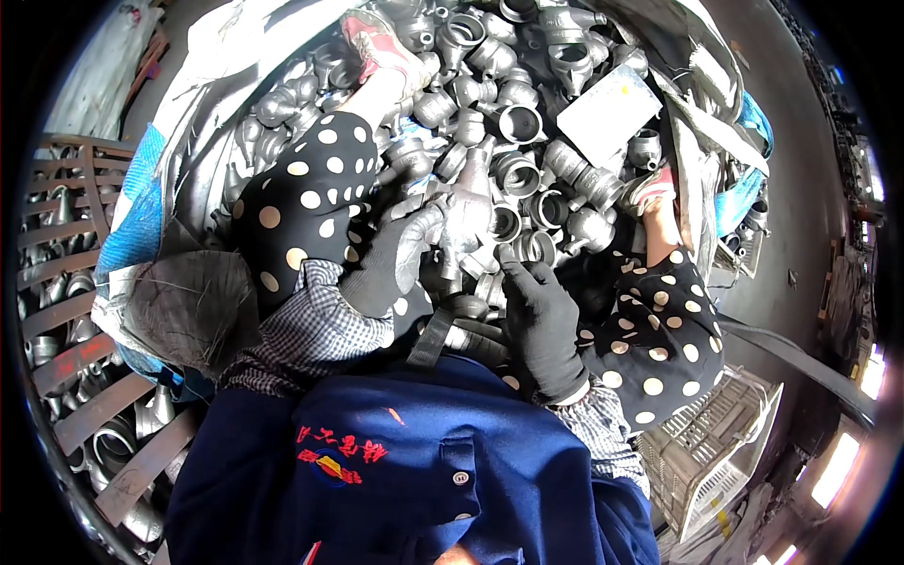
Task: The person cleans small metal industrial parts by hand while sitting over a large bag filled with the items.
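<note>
In the middle of a heap of grey metal castings, my left hand (pixel 407 252) wears a dark glove and is closed round a sunlit grey metal casting (pixel 470 200) with a tapering neck. My right hand (pixel 540 315), in a black glove, is just right of that casting. Its fingers are bent and pressed together near a ring-mouthed casting (pixel 539 248); whatever lies between the fingertips is hidden. Open-mouthed castings (pixel 518 175) lie close beyond both hands.
A large white woven sack (pixel 697 56) with blue parts surrounds the heap and my legs. A pale rectangular box (pixel 609 115) lies on the castings at the far right. At left stands a rusty slatted metal crate (pixel 71 309) of castings; at right, a pale plastic crate (pixel 702 457).
</note>
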{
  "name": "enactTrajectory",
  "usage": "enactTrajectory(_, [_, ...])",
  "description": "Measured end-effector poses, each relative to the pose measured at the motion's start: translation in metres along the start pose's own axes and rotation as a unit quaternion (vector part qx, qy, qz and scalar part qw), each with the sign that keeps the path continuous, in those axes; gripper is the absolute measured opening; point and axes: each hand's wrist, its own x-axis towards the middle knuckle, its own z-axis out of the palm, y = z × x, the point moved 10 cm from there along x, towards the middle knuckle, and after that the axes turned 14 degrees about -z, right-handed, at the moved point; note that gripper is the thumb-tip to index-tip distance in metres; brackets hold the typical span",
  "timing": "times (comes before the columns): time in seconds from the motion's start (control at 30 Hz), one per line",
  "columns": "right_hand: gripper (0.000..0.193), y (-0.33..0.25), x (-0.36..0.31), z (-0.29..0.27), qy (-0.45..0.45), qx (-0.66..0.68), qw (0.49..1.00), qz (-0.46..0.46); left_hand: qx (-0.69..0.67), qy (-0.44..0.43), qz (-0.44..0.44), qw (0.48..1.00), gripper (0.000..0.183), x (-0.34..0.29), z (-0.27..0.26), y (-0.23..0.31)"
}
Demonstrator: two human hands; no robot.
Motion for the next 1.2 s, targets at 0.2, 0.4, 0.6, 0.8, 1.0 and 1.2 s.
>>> enactTrajectory(0.2, [0.032,0.024,-0.008,0.013,0.04,0.284,0.957,0.047,0.049,-0.008,0.035,0.998,0.022,-0.012,0.015,0.012])
enactTrajectory(0.4, [0.025,0.04,-0.023,0.04,-0.039,0.52,0.814,0.257,0.105,-0.024,0.045,0.993,0.023,-0.019,0.024,0.019])
enactTrajectory(0.6, [0.034,0.038,-0.02,0.033,-0.02,0.557,0.781,0.282,0.123,-0.041,0.054,0.99,0.03,-0.016,0.025,0.013])
enactTrajectory(0.8, [0.03,0.034,-0.004,-0.002,0.048,0.27,0.958,0.083,0.103,-0.058,0.063,0.991,0.032,-0.01,0.017,0.011])
enactTrajectory(1.0, [0.034,0.001,0.003,-0.018,-0.004,0.016,1.0,-0.02,0.072,-0.042,0.035,0.996,0.03,-0.006,0.011,0.006])
enactTrajectory(1.2, [0.03,0.004,0.004,-0.021,0.0,0.046,0.999,-0.007,0.045,-0.032,-0.002,0.998,0.026,0.0,0.004,-0.003])
